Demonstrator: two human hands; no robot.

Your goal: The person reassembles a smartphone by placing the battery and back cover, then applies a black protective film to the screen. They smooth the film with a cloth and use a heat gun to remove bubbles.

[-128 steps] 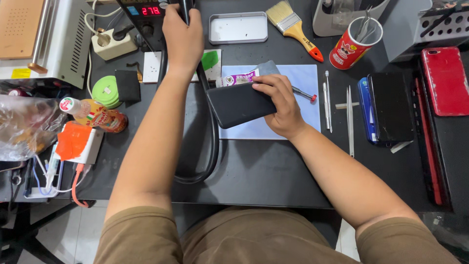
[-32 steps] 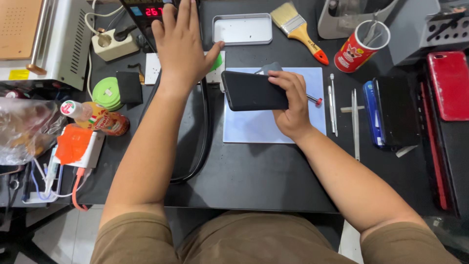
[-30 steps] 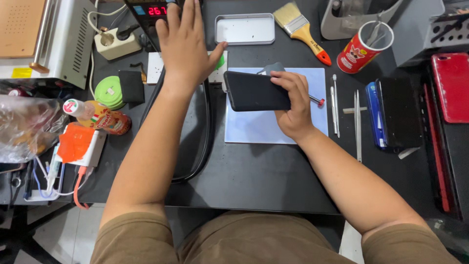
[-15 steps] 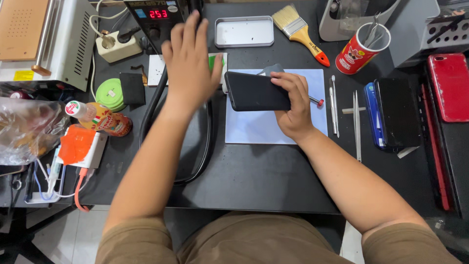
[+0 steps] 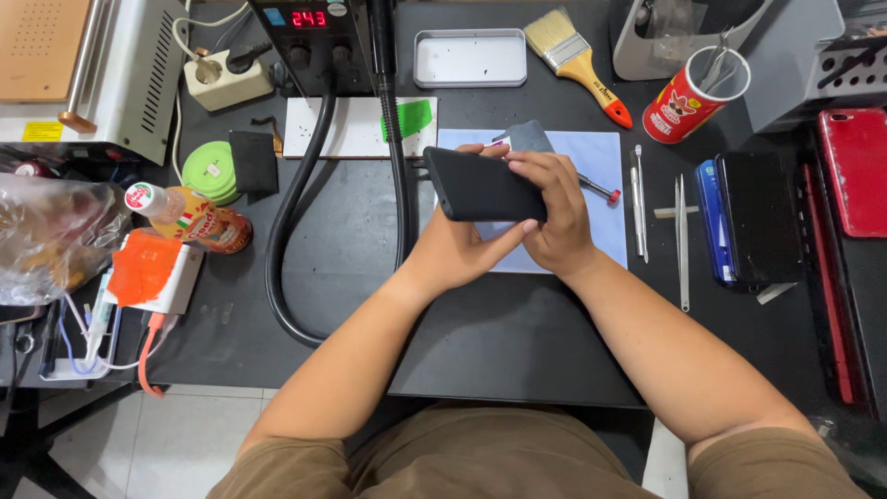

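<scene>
Both hands are engaged on a black phone [image 5: 482,188], which is held above the pale blue mat [image 5: 605,162] on the black tabletop [image 5: 517,342], tilted with its long side running left to right. The left hand [image 5: 455,248] supports the phone from beneath, fingers curled up under the lower edge and thumb against the near side. The right hand [image 5: 554,208] covers the phone's right end from above, fingers closed over the top edge and gripping it. A grey flat piece [image 5: 527,137] lies on the mat just behind the right hand, and a small red-tipped tool [image 5: 602,189] lies on the mat just to the right of that hand. Right of the mat, metal tweezers and picks [image 5: 679,231] lie lengthwise, then a blue phone with a dark phone stacked on it [image 5: 753,222], and a red phone [image 5: 855,171] near the right edge. Behind the mat are a metal tray [image 5: 469,57], a paintbrush [image 5: 577,60] and a red can holding tools [image 5: 688,97]. A station with a red digital display [image 5: 309,37] stands at the rear left, its thick black hose [image 5: 286,231] looping across the tabletop. Further left are a green tape roll [image 5: 208,171], a small bottle on its side [image 5: 189,217] and an orange item [image 5: 143,268].
</scene>
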